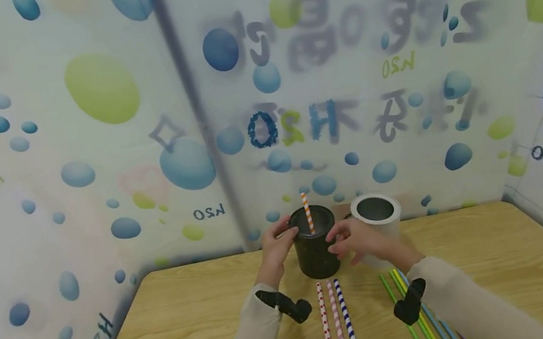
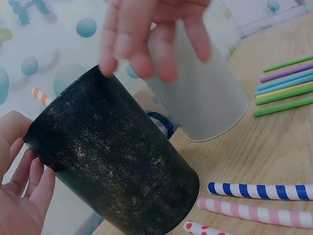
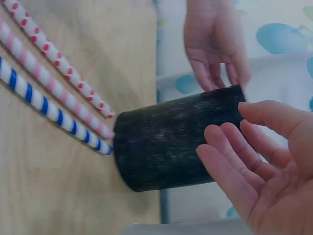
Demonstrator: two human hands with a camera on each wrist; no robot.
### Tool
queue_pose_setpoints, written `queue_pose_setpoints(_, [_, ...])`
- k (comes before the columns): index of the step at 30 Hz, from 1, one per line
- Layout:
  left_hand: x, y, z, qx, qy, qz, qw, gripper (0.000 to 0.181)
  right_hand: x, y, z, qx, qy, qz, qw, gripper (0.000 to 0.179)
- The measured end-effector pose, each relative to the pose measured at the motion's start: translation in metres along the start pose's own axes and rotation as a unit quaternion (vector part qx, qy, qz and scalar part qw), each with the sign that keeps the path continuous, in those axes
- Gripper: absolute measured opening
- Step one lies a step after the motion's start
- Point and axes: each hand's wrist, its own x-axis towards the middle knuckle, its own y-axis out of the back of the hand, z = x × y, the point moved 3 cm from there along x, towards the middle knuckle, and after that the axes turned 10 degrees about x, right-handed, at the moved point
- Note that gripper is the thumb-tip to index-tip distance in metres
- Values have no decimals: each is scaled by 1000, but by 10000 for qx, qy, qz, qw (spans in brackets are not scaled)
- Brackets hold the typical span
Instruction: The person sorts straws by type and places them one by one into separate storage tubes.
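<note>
A black cylindrical container (image 1: 318, 258) stands upright on the table, with an orange-and-white striped straw (image 1: 307, 211) rising out of it. At its left side my left hand (image 1: 280, 247) touches the wall close to the rim, fingers slightly bent. My right hand (image 1: 357, 239) hovers at the container's right front, its fingers spread and loosely bent, holding nothing. In the right wrist view its fingertips (image 3: 210, 132) overlap the black container (image 3: 166, 147); contact is unclear. Behind the right hand is a white cylindrical container (image 1: 378, 217), which that hand partly covers.
Three patterned straws lie in front of the black container: red-dotted (image 1: 325, 323), pink-striped (image 1: 337, 321) and blue-striped (image 1: 348, 319). Several plain coloured straws (image 2: 286, 85) lie to the right, partly under my right forearm. A printed curtain (image 1: 138, 156) hangs behind the wooden table (image 1: 195, 322).
</note>
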Motion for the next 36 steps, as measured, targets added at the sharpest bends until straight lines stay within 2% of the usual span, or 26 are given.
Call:
queue_pose_setpoints(4, [0,0,1,-13,-35,7,10000,39,-2,-5,18,21,-141,63,9999,29])
queue_pose_setpoints(9, [0,0,2,-89,-101,-18,9999,39,-2,-12,43,166,-754,460,9960,26])
queue_pose_setpoints(13, [-3,1,4,-96,-131,-37,9999,40,-7,-18,58,423,-970,664,9922,26])
queue_pose_setpoints(19, [-1,0,1,-90,-82,21,9999,38,-6,-25,77,467,-1202,1170,9847,20])
queue_pose_setpoints(24, [0,-1,0,-151,-145,-13,9998,39,-7,-29,88,622,-1347,1321,9801,22])
queue_pose_setpoints(36, [2,-1,-2,-82,-32,18,10000,40,-5,-37,100,464,-1496,1565,9752,24])
